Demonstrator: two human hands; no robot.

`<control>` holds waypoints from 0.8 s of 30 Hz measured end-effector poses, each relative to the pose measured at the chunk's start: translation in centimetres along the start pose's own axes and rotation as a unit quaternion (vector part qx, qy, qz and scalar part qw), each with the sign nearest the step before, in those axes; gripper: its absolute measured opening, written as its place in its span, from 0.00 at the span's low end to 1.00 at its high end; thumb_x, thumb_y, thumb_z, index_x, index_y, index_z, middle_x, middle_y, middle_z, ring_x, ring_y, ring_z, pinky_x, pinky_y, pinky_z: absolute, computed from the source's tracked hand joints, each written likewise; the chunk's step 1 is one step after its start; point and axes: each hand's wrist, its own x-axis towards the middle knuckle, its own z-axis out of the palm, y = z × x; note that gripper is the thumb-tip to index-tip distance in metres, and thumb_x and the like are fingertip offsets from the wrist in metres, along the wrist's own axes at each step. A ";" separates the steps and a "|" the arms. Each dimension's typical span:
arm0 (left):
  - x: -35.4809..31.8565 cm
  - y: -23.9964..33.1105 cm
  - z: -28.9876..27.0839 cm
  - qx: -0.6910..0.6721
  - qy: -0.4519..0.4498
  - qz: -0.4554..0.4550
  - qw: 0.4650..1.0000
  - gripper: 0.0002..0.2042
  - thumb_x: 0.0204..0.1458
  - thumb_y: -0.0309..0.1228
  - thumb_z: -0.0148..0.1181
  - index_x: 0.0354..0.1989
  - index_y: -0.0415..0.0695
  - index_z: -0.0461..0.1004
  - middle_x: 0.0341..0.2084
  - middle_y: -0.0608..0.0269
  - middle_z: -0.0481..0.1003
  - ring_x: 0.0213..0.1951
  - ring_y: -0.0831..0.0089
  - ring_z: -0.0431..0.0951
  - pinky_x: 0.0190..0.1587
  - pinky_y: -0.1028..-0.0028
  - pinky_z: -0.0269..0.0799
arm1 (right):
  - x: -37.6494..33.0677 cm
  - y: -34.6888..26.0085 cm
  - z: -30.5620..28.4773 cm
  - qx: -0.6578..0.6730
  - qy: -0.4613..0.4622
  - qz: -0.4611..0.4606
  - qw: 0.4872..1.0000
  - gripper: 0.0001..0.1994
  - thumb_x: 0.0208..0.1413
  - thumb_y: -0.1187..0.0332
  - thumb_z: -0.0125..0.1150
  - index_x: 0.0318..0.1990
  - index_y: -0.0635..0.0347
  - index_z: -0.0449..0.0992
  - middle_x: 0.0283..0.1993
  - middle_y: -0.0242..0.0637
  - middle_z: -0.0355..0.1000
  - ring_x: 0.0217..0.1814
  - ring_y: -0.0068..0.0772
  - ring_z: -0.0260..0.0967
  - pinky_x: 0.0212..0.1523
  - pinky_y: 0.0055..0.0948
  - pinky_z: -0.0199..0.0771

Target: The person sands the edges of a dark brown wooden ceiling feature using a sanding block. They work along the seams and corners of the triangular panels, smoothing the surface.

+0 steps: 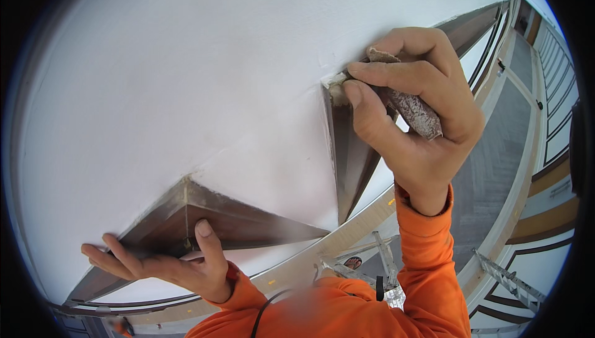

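My right hand [434, 111] is closed on a folded, dusty brown piece of sandpaper [414, 113]. One end of the piece sticks out by my palm, its surface smeared with white. My thumb and forefinger pinch close to the upper corner of a dark wood trim [347, 146], where a pale patch [338, 90] shows at the edge of a white panel [186, 77]. My left hand [173, 266] is open, fingers spread, by another dark trim corner [226, 223] at lower left. Whether its fingertips touch the trim is hard to tell.
Aluminium ladder parts [387, 260] stand below me, and another ladder [509, 282] is at lower right. Far down lies a grey herringbone floor [496, 170]. Panelled walls [558, 102] with dark trim run along the right. A dark cable [268, 307] hangs in front of my orange sleeves.
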 end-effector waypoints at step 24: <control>0.2 0.3 -0.2 0.015 -0.014 -0.004 1.000 0.48 0.50 0.57 0.62 0.74 0.45 0.48 0.74 0.48 0.40 0.76 0.48 0.32 0.74 0.40 0.36 | 0.4 0.5 0.4 -0.001 0.020 -0.011 1.000 0.08 0.39 0.85 0.65 0.30 0.67 0.80 0.39 0.42 0.74 0.35 0.22 0.70 0.35 0.20 0.69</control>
